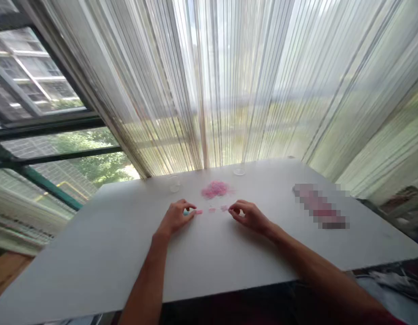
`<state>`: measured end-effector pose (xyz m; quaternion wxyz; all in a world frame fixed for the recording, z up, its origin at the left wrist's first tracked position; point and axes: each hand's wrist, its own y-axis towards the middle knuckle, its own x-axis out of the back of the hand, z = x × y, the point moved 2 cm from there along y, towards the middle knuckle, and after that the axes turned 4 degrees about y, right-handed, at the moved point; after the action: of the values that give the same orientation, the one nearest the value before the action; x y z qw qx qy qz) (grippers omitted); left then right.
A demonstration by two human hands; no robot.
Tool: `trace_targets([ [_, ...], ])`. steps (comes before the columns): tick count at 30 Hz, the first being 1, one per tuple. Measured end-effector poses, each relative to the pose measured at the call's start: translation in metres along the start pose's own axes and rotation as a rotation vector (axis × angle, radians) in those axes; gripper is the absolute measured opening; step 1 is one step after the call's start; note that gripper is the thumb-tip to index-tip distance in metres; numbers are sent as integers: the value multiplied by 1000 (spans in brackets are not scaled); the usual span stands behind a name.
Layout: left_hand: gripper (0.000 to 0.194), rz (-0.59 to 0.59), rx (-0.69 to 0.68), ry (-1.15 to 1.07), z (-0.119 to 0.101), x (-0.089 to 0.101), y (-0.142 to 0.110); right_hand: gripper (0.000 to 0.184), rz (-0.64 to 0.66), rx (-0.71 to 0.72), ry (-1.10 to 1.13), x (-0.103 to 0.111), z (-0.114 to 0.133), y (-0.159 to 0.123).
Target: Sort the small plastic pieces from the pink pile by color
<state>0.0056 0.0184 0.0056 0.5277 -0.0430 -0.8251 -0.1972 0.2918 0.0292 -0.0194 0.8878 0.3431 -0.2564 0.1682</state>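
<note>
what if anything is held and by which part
Too blurred to tell either. A teal object shows within the left grip, beside the row's leftmost pink piece; the right grip is beside the row's rightmost pink piece.

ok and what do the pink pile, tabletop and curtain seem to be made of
Pink pile: perhaps plastic bits, finish unclear; its pale, see-through-looking edges hint at it, but blur leaves it open. Tabletop: smooth, fairly matte, possibly laminate, with soft shadows. Curtain: sheer, probably thread-like fabric; light passes between fine strands.

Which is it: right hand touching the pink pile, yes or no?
No: the right hand is nearer the camera, apart from the pile.
</note>
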Motion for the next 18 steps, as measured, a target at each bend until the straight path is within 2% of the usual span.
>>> trace_targets([
  [5, 21, -53, -40, 18, -2, -6, 4, 15, -81, -17, -51, 14, -3, 5],
  [11, 24, 2, -31, 76, -7, -11, 2, 17, -160, -99, -106, 31, -12, 9],
  [18, 23, 43, -24, 55, -10, -9, 3, 18, -178, -156, -100, 34, -22, 11],
])
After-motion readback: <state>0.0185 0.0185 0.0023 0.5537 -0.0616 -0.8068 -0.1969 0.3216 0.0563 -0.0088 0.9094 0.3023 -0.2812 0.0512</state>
